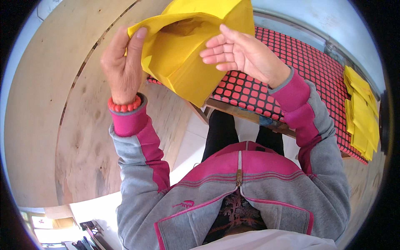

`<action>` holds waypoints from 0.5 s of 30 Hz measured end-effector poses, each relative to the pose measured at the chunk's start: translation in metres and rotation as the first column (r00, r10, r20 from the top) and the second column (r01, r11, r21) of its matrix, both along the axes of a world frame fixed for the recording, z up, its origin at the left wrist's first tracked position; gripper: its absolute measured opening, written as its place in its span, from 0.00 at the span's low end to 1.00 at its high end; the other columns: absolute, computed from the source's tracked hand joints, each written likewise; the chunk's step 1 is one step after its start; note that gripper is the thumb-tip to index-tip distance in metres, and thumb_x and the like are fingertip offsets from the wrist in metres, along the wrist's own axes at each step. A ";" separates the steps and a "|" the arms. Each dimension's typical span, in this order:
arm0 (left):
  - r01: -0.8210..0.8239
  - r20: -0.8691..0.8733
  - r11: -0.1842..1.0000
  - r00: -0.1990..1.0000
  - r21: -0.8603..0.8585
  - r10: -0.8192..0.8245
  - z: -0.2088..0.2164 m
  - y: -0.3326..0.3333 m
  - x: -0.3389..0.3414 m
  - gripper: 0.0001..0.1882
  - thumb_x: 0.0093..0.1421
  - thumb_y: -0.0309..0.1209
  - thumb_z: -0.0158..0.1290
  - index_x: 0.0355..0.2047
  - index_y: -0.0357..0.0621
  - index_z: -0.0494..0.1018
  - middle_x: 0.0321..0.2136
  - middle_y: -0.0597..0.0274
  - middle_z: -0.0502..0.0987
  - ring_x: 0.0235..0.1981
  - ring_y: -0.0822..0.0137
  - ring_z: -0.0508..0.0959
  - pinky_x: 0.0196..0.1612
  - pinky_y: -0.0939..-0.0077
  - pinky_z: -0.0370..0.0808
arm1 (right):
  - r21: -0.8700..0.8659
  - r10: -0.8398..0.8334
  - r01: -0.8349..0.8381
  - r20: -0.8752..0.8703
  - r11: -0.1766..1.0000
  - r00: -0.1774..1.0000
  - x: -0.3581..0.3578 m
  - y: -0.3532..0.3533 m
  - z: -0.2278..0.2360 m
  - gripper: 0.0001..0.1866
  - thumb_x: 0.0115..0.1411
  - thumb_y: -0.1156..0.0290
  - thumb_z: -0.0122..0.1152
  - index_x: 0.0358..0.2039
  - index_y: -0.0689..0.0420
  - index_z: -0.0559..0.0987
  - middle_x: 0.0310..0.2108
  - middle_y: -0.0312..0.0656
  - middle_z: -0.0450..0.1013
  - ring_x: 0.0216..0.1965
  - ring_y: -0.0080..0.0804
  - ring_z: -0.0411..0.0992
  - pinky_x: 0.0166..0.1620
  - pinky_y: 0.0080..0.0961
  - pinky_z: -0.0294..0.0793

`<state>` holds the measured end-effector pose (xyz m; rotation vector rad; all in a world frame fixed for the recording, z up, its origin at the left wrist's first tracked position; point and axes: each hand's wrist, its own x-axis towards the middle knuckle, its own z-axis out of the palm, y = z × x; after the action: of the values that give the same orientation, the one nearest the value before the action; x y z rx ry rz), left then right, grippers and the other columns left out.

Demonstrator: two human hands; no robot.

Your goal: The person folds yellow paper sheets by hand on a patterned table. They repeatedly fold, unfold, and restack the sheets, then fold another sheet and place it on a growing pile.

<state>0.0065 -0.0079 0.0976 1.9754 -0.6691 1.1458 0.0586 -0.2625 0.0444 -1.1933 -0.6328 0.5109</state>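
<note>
A yellow fabric bag [185, 62] is held up in front of me, its mouth gaping toward me and showing a shadowed inside. Thumb and fingers of my left hand [124, 62] pinch the bag's upper left corner. At the bag's right side, my right hand [241, 54] has its palm turned up and its fingers stretched out, holding nothing. Its fingertips lie in front of the bag; whether they touch it I cannot tell. A red bead bracelet circles my left wrist.
Under and behind the bag stretches a bench with a red-and-black checked cover [300, 79]. A pile of folded yellow bags [361, 112] lies on its right end. To the left is a large round wooden table [83, 141] with a seam across it. A pale wall [333, 25] stands behind the bench.
</note>
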 end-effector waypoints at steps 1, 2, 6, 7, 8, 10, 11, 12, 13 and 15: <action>-0.042 0.038 0.998 0.998 0.044 0.040 0.001 -0.006 -0.007 0.08 0.67 0.28 0.54 0.39 0.34 0.78 0.24 0.68 0.74 0.26 0.79 0.68 0.30 0.85 0.66 | 0.050 0.013 -0.009 -0.076 0.999 0.997 0.002 -0.002 0.000 0.33 0.71 0.43 0.42 0.53 0.65 0.72 0.49 0.51 0.76 0.49 0.33 0.78 0.49 0.23 0.79; -0.077 0.042 0.992 0.996 0.101 0.073 0.001 -0.011 -0.016 0.07 0.65 0.26 0.55 0.39 0.35 0.78 0.25 0.66 0.75 0.26 0.76 0.71 0.31 0.84 0.68 | 0.098 0.045 -0.032 -0.131 0.995 0.990 0.006 -0.005 0.000 0.34 0.70 0.42 0.43 0.55 0.65 0.71 0.50 0.52 0.76 0.50 0.34 0.77 0.49 0.23 0.79; -0.091 0.157 0.937 0.987 0.336 0.039 0.000 -0.034 -0.045 0.08 0.57 0.21 0.57 0.38 0.35 0.78 0.30 0.57 0.81 0.29 0.64 0.80 0.34 0.78 0.76 | 0.203 0.010 0.025 -0.169 0.979 0.986 0.020 -0.017 -0.001 0.39 0.66 0.38 0.48 0.58 0.64 0.69 0.54 0.52 0.73 0.55 0.38 0.75 0.52 0.28 0.78; -0.077 0.203 0.917 0.979 0.392 -0.005 0.000 -0.041 -0.048 0.09 0.54 0.20 0.57 0.38 0.35 0.77 0.31 0.56 0.82 0.31 0.60 0.83 0.36 0.76 0.78 | 0.215 -0.034 0.067 -0.154 0.974 0.987 0.023 -0.020 -0.002 0.40 0.64 0.37 0.51 0.59 0.64 0.69 0.54 0.53 0.73 0.55 0.40 0.74 0.54 0.31 0.77; -0.054 0.241 0.896 0.969 0.440 -0.059 -0.002 -0.049 -0.048 0.11 0.51 0.21 0.58 0.37 0.36 0.77 0.33 0.54 0.83 0.33 0.57 0.83 0.37 0.73 0.80 | 0.243 -0.105 0.147 -0.176 0.959 0.979 0.025 -0.023 -0.003 0.34 0.66 0.45 0.54 0.60 0.60 0.68 0.57 0.48 0.72 0.56 0.39 0.74 0.57 0.32 0.74; -0.045 0.317 0.853 0.938 0.520 -0.143 -0.009 -0.069 -0.051 0.11 0.48 0.22 0.58 0.34 0.37 0.77 0.34 0.53 0.83 0.34 0.56 0.84 0.36 0.68 0.82 | 0.253 -0.128 0.167 -0.165 0.953 0.978 0.031 -0.030 -0.004 0.30 0.67 0.53 0.56 0.61 0.61 0.68 0.58 0.46 0.72 0.56 0.37 0.73 0.59 0.34 0.73; -0.042 0.331 0.834 0.928 0.551 -0.172 -0.013 -0.080 -0.052 0.11 0.48 0.25 0.58 0.34 0.38 0.76 0.34 0.54 0.82 0.34 0.57 0.84 0.36 0.68 0.82 | 0.260 -0.130 0.164 -0.140 0.952 0.981 0.034 -0.035 -0.004 0.28 0.67 0.56 0.57 0.61 0.61 0.68 0.58 0.45 0.71 0.57 0.36 0.73 0.60 0.34 0.72; -0.033 0.316 0.820 0.931 0.571 -0.183 -0.017 -0.090 -0.056 0.12 0.47 0.26 0.57 0.34 0.38 0.75 0.35 0.54 0.82 0.35 0.57 0.84 0.36 0.68 0.81 | 0.290 -0.097 0.143 -0.167 0.946 0.981 0.036 -0.043 -0.003 0.21 0.67 0.66 0.57 0.58 0.62 0.71 0.54 0.46 0.74 0.52 0.34 0.76 0.58 0.35 0.75; -0.025 0.314 0.807 0.928 0.590 -0.201 -0.022 -0.101 -0.060 0.12 0.47 0.28 0.57 0.33 0.39 0.75 0.36 0.54 0.81 0.35 0.57 0.83 0.36 0.68 0.81 | 0.217 -0.169 0.190 -0.111 0.958 0.979 0.039 -0.053 -0.002 0.20 0.67 0.67 0.57 0.56 0.62 0.72 0.53 0.46 0.75 0.50 0.34 0.77 0.56 0.34 0.76; -0.020 0.313 0.808 0.927 0.588 -0.205 -0.034 -0.126 -0.066 0.12 0.46 0.28 0.57 0.32 0.39 0.74 0.37 0.53 0.80 0.36 0.57 0.83 0.36 0.68 0.81 | 0.106 -0.266 0.264 0.008 0.959 0.964 0.041 -0.078 -0.001 0.18 0.67 0.67 0.57 0.53 0.63 0.74 0.49 0.47 0.78 0.46 0.34 0.79 0.53 0.34 0.79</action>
<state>-0.0594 -0.1338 0.0633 2.1977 -1.4511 1.3734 0.0998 -0.3406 0.0432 -1.1647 -0.5021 0.2356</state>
